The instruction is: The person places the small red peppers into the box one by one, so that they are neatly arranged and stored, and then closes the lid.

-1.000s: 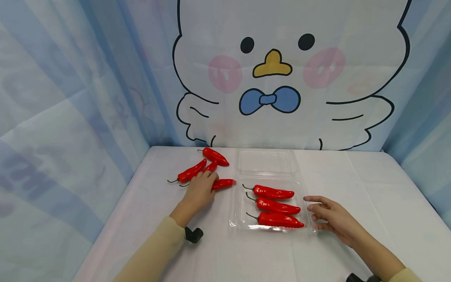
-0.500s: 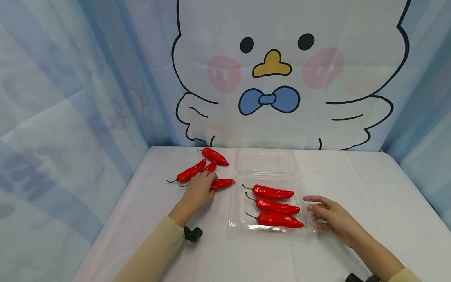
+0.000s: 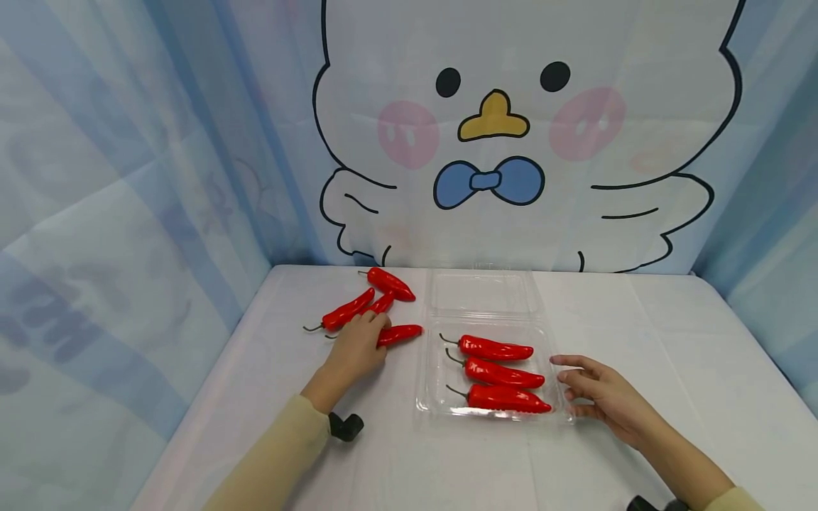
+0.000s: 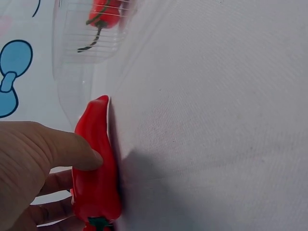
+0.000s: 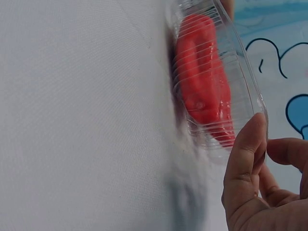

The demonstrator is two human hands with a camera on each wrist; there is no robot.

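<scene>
**Left hand [image 3: 358, 348] pinches a red pepper, right hand [image 3: 603, 397] steadies a clear plastic box [image 3: 498, 416]**

The held pepper [image 4: 98, 190] lies just left of the box, its tip pointing toward the box's side. The left wrist view shows the thumb [image 4: 79, 153] laid across the pepper's red skin, with the other fingers curled against its far side, so it is pinched between them. Its green cap shows at the bottom of that view.

Three more peppers lie close around the left hand: a left pepper [image 3: 347, 311] with its stem toward the left, a middle pepper [image 3: 382, 302] partly hidden by the fingers, and a far pepper [image 3: 392, 284] near the back edge of the white-covered counter [image 3: 473, 468].

At the box's right end, the right hand pinches the rim between fingertips, as the right wrist view shows. Inside the box rest three peppers in rows, stems leftward: a back pepper [image 3: 496, 348], a centre pepper [image 3: 505, 373] and a front pepper [image 3: 509, 399]. The lid [image 3: 482, 294] is folded back, away from the person. Behind the counter hangs a backdrop [image 3: 511, 241] printed with a cartoon bird wearing a blue bow tie [image 3: 488, 181].
</scene>
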